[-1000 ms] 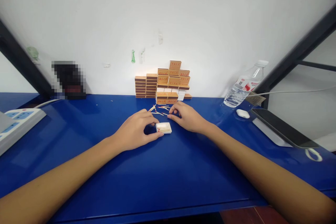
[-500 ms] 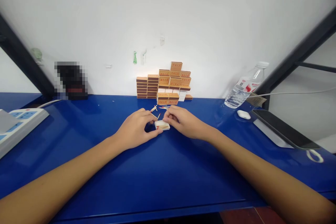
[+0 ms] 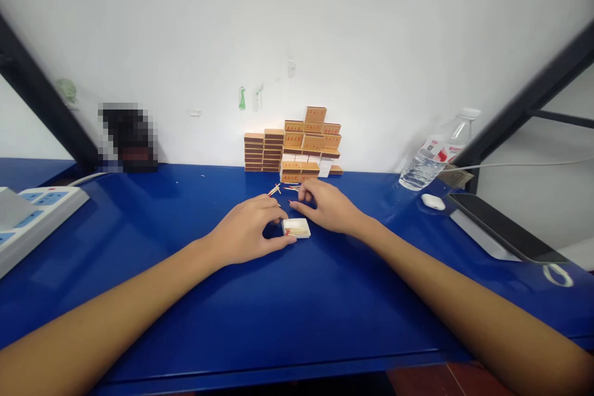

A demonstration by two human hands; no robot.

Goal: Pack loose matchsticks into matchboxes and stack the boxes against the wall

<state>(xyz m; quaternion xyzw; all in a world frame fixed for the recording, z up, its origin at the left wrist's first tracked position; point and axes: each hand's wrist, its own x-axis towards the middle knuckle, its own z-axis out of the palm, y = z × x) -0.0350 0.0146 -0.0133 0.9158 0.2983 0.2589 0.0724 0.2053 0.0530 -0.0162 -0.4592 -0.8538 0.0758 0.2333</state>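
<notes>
Between the thumb and fingers of my left hand (image 3: 248, 232) is a small white matchbox tray (image 3: 302, 228), resting on the blue table. A few red-tipped matches (image 3: 293, 232) lie in the tray along its near side. My right hand (image 3: 331, 205) is just beyond the tray, thumb and bent forefinger apart, and a small red tip shows at the thumb. Close to its fingers, loose matches (image 3: 275, 190) lie scattered on the table, partly hidden by both hands.
Stacked matchboxes (image 3: 312, 139) stand against the wall behind the matches, with a lower stack (image 3: 263, 151) on their left. To the right are a water bottle (image 3: 424, 158), a white earbud case (image 3: 433, 202) and a phone (image 3: 501, 226). A power strip (image 3: 51, 210) lies at left.
My right hand has moved away from the tray toward the loose matches, its thumb and forefinger parting. My left hand stays at the tray, which has shifted slightly right and nearer.
</notes>
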